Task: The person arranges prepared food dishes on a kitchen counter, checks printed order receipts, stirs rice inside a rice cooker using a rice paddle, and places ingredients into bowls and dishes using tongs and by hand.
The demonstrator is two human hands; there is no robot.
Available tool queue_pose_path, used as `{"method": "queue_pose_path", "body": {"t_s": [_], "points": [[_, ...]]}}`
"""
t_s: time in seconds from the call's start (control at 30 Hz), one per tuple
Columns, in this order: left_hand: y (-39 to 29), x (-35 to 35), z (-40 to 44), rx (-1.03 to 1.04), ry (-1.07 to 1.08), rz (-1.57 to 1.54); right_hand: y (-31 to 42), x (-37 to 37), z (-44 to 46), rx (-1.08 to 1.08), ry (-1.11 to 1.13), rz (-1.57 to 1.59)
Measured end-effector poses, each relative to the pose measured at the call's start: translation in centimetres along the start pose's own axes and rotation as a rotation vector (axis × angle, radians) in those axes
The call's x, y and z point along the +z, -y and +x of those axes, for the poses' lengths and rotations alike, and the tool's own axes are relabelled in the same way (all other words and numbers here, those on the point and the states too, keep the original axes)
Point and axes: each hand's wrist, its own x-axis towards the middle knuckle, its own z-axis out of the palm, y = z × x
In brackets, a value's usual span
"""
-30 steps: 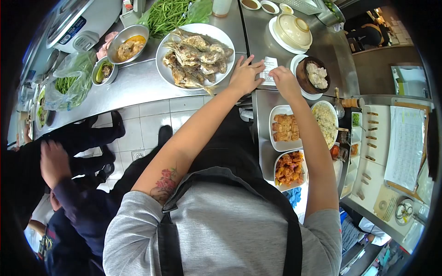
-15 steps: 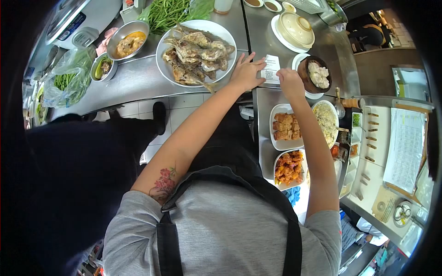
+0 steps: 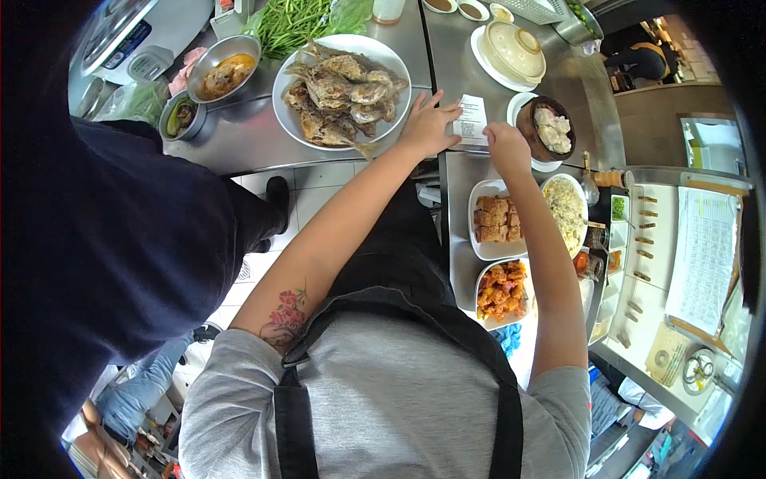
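A printed paper slip (image 3: 471,120) lies on the steel counter (image 3: 459,76) between my hands. My left hand (image 3: 429,126) is open on the counter, fingers spread, its fingertips at the slip's left edge. My right hand (image 3: 507,148) is closed in a pinch at the slip's lower right corner; what its fingers hold, if anything, is hidden. Left of my left hand is a white plate (image 3: 281,108) of fried fish (image 3: 343,88). Just right of my right hand stands a round steamer (image 3: 527,128) of pale dumplings (image 3: 552,130) on a white plate.
A lidded pot (image 3: 511,52) stands beyond the slip. Dishes of sliced browned food (image 3: 496,219), sauced pieces (image 3: 503,289) and fried rice (image 3: 565,211) are around my right forearm. Metal bowls (image 3: 225,70) and greens (image 3: 291,24) are at left. A person in dark clothing (image 3: 152,239) stands close on my left.
The person in dark clothing has moved toward the counter and covers the bagged greens more. My hands have shifted very slightly right with the paper slip.
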Motion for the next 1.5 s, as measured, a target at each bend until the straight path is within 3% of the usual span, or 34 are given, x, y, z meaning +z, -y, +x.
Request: {"method": "queue_pose_path", "body": {"t_s": [0.1,0.2,0.33,0.43,0.57,0.6,0.63,0.67,0.8,0.83,0.87,0.93,1.03,1.13,1.27,1.43,1.5], "points": [[0.0,-0.1,0.0,-0.005,0.004,-0.003,1.4,0.2,0.1,-0.039,-0.084,0.117],[0.0,0.1,0.0,0.002,0.001,-0.004,3.3,0.3,0.0,-0.149,-0.014,0.188],[0.2,0.0,-0.1,0.015,-0.012,0.005,1.3,-0.3,-0.1,-0.019,0.033,0.069],[-0.1,-0.2,-0.1,0.019,-0.01,-0.019,0.6,-2.4,-0.3,-0.046,-0.031,-0.024],[0.2,0.4,-0.2,0.01,-0.044,0.012,9.6,-6.9,-3.7,0.227,0.074,0.513],[-0.3,0.3,-0.2,-0.05,-0.049,-0.18,12.3,-8.1,-5.9,0.237,0.15,0.576],[-1.2,-0.1,-0.6,-0.11,-0.052,-0.371,13.8,-7.2,-8.5,0.423,0.343,1.117],[-2.1,-1.0,-1.1,-0.173,-0.054,-0.559,14.7,-4.8,-11.1,0.458,0.37,1.415],[-5.2,-6.1,-5.2,-0.175,-0.096,-0.951,15.8,2.7,-15.1,0.538,0.384,1.126],[-5.4,-7.4,-6.1,-0.154,-0.101,-0.967,16.1,4.2,-13.9,0.655,0.309,1.209],[-5.3,-8.2,-6.8,-0.163,-0.112,-0.992,15.4,4.7,-13.5,0.785,0.368,1.074],[-5.2,-9.7,-8.2,-0.175,-0.131,-1.045,12.3,15.6,-14.4,0.945,0.365,1.042],[-5.9,-13.7,-11.4,-0.225,-0.107,-1.13,12.1,16.5,-13.3,0.825,0.319,0.783],[-4.9,-16.0,-15.8,-0.298,-0.093,-1.095,12.6,18.1,-11.4,0.679,0.574,0.44],[-2.2,-18.0,-22.7,-0.393,-0.058,-0.897,11.9,20.8,-10.8,0.802,0.625,0.438],[-0.8,-17.8,-29.6,-0.601,-0.165,-0.907,14.0,17.1,-11.7,0.686,0.126,0.515],[-0.5,-17.6,-30.8,-0.616,-0.226,-0.818,15.5,13.4,-12.9,0.662,0.091,0.725]]}}
